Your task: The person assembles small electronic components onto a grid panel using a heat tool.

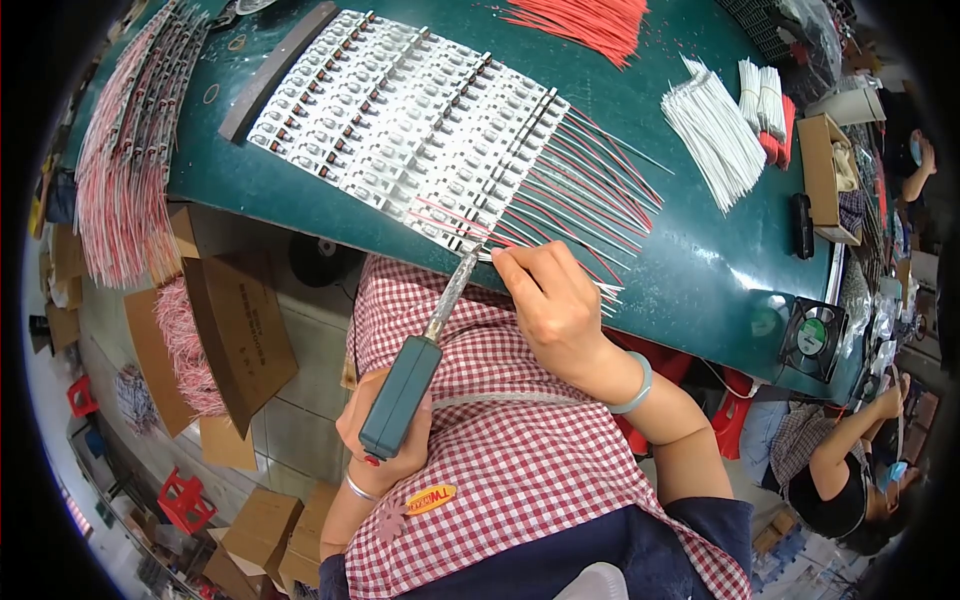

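Firmly in left hand [385,432]: teal, blocky soldering iron [412,372], slim metal shaft.

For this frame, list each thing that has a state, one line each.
soldering iron: gripped by left hand, tip at the strip edge
right hand: pinching a wire at the tip
circuit strips: laid flat in rows on the green table
red wires: fanned out from the strips
small fan: lying on the table; spinning or not, cannot tell

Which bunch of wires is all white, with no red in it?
The loose white wire bundle lying slantwise at the table's right side. The bunch at the top is all red, and the wires by the right hand mix red and white.
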Action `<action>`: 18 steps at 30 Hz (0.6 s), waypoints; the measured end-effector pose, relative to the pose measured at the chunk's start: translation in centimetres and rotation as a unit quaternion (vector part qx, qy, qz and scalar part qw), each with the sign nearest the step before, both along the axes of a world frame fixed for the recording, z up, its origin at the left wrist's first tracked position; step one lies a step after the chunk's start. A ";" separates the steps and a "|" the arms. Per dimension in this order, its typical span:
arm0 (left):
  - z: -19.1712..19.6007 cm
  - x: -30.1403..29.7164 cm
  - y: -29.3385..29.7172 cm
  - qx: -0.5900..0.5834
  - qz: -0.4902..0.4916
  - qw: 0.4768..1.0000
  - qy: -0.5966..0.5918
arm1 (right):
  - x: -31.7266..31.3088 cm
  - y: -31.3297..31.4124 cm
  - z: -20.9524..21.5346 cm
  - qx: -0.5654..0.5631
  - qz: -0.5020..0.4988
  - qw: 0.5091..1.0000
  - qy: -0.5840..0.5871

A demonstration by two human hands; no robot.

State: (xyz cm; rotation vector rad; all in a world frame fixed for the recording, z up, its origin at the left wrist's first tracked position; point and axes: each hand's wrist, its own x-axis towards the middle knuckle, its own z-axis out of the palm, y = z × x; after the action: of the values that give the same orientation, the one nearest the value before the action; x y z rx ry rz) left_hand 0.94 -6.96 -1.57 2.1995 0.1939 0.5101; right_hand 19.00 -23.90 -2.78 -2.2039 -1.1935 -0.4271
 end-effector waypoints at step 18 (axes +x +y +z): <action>-1.9 -3.0 0.3 -0.021 0.038 0.999 0.030 | 0.0 0.0 -0.2 -0.007 -0.002 1.000 -0.013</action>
State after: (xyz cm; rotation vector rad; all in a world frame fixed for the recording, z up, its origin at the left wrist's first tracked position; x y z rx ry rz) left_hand -2.05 -6.66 -3.46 2.1740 0.3180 0.4781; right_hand 19.01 -23.90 -3.01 -2.2201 -1.2099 -0.4521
